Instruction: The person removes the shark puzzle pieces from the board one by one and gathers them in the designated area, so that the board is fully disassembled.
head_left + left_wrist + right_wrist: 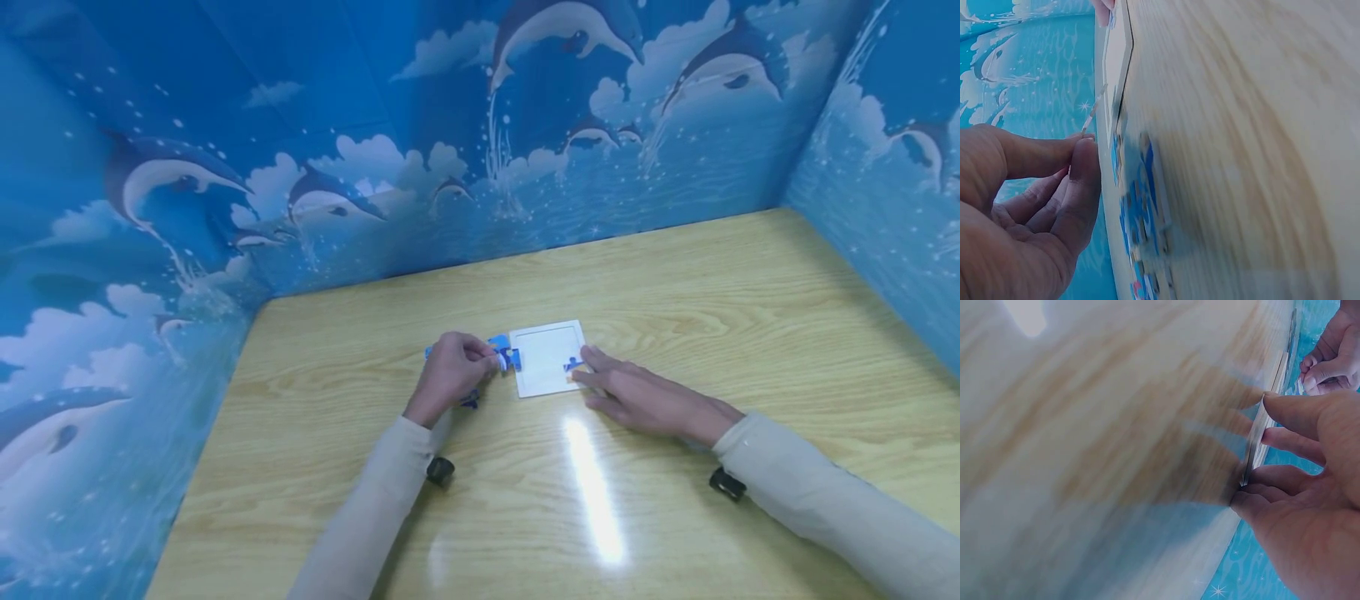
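Note:
My left hand [452, 373] pinches a thin jigsaw piece [1092, 112] between thumb and fingertips, its edge facing the left wrist camera. Just beyond those fingers is a white square puzzle tray [529, 382] with a raised rim. A blue-and-white jigsaw piece [573, 364] lies in the tray's lower right part. At the tray's right side rests my right hand [645, 398], fingers extended over the rim; the right wrist view shows the fingertips touching the tray's edge [1255, 440]. Blue loose pieces [498, 342] lie beside the tray's left edge, partly hidden by my left hand.
More loose jigsaw pieces [470, 399] lie below my left hand, and the left wrist view shows several of them bunched [1141, 206] on the wooden table [315, 467]. A dolphin-printed backdrop [420, 208] stands along the table's back and sides.

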The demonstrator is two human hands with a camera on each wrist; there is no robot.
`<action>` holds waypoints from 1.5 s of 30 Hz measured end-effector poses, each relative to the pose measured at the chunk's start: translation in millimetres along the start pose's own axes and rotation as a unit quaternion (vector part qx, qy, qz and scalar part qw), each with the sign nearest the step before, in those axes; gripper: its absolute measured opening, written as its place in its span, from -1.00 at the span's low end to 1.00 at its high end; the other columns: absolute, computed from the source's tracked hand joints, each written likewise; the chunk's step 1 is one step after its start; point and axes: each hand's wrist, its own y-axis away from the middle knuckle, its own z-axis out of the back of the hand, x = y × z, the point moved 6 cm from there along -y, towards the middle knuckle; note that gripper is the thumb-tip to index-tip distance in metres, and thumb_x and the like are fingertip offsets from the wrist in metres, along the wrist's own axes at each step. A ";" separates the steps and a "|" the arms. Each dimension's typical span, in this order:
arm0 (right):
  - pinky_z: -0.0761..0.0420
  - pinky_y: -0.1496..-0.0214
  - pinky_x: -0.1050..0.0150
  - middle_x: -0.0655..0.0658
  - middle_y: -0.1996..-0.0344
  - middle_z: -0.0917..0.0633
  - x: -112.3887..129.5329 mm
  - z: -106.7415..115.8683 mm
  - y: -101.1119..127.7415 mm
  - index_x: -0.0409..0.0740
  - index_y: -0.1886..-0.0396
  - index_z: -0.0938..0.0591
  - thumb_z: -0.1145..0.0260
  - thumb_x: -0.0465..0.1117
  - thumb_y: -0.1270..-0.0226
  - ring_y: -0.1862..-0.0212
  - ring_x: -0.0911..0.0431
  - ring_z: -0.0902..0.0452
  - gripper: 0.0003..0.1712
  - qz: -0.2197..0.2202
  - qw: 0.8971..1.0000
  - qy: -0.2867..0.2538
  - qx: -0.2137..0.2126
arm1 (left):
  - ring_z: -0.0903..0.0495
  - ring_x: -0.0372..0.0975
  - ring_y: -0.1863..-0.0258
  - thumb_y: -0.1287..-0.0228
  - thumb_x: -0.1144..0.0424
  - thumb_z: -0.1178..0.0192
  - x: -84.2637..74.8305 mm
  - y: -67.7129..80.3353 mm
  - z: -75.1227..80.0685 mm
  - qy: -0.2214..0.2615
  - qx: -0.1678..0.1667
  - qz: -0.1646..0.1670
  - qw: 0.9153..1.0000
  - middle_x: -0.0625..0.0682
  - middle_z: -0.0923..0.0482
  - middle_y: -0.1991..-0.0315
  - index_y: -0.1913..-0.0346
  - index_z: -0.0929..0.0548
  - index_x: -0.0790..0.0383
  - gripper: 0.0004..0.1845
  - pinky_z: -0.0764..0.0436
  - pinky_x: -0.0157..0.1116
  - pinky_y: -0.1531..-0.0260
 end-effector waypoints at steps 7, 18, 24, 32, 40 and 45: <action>-0.13 -0.47 -0.24 -0.51 -0.48 -0.15 -0.7 -1.7 -0.4 -0.42 -0.38 -0.43 -0.23 -0.28 -0.52 -0.53 -0.34 0.01 -0.47 0.001 1.000 -0.009 0.002 | -0.65 -0.19 0.42 -0.23 0.31 -0.42 9.7 4.6 5.3 0.016 0.001 -0.005 1.000 -0.01 -0.69 0.44 0.31 -0.75 0.20 -0.95 -0.65 -0.27 0.38; -0.14 -0.47 -0.24 -0.50 -0.48 -0.14 -0.7 -0.7 0.0 -0.40 -0.39 -0.43 -0.21 -0.25 -0.54 -0.54 -0.32 0.01 -0.48 -0.005 1.000 -0.007 0.005 | -0.64 -0.22 0.44 -0.23 0.30 -0.43 15.4 5.4 5.3 -0.005 0.001 0.007 1.000 -0.03 -0.68 0.44 0.29 -0.77 0.16 -0.95 -0.65 -0.30 0.39; -0.13 -0.46 -0.26 -0.49 -0.49 -0.12 -1.7 -1.6 0.1 -0.38 -0.40 -0.42 -0.21 -0.24 -0.55 -0.54 -0.31 0.02 -0.47 -0.011 1.000 -0.007 0.008 | -0.61 -0.23 0.41 -0.21 0.26 -0.46 15.3 6.1 7.0 -0.048 -0.010 -0.012 0.999 -0.07 -0.67 0.43 0.30 -0.79 0.13 -0.95 -0.63 -0.27 0.33; -0.12 -0.47 -0.26 -0.49 -0.49 -0.12 -1.5 -1.4 -0.1 -0.38 -0.40 -0.42 -0.22 -0.25 -0.53 -0.54 -0.31 0.02 -0.46 -0.012 1.000 -0.006 0.008 | -0.60 -0.25 0.37 -0.21 0.24 -0.47 11.9 7.2 11.0 -0.094 -0.036 -0.031 0.994 -0.08 -0.74 0.33 0.30 -0.81 0.08 -0.96 -0.59 -0.23 0.25; -0.12 -0.47 -0.24 -0.51 -0.48 -0.13 -0.8 0.3 0.1 -0.40 -0.39 -0.42 -0.23 -0.28 -0.52 -0.53 -0.34 0.01 -0.46 -0.005 1.000 0.000 0.006 | -0.65 -0.25 0.35 -0.23 0.29 -0.45 -7.7 9.8 3.1 -0.089 -0.024 -0.050 0.994 -0.04 -0.75 0.33 0.27 -0.81 0.14 -0.96 -0.66 -0.26 0.26; -0.13 -0.46 -0.24 -0.53 -0.47 -0.15 -0.8 1.1 0.9 -0.40 -0.39 -0.42 -0.24 -0.29 -0.51 -0.52 -0.36 -0.01 -0.46 -0.001 1.000 0.004 0.004 | -0.66 -0.25 0.33 -0.21 0.28 -0.46 -23.7 9.5 -9.6 -0.091 -0.008 -0.074 0.993 -0.06 -0.75 0.36 0.27 -0.82 0.15 -0.95 -0.65 -0.26 0.24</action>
